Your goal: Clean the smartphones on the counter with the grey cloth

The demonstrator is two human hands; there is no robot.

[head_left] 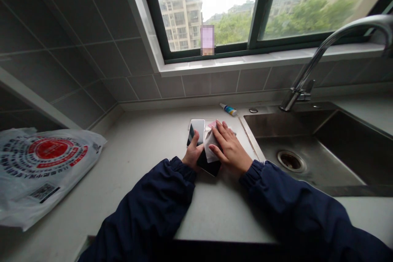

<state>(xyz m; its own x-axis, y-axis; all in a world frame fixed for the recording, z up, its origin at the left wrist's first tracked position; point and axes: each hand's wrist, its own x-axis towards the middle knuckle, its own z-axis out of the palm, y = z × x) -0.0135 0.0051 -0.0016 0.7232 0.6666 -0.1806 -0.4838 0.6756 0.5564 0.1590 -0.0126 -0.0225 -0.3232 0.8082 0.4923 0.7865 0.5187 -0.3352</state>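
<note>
Glossy black glass on a smartphone (208,166) looks light, slippery and fragile, safest held by its edges. The left hand (193,153) curls around its left edge, gripping it, while the right hand (230,147) lies spread, pressing a white wipe (211,147) onto the phone. Farther off, a small blue-and-white tube (228,109) lies on the stone countertop (147,172) beside the tiled wall (196,85).
</note>
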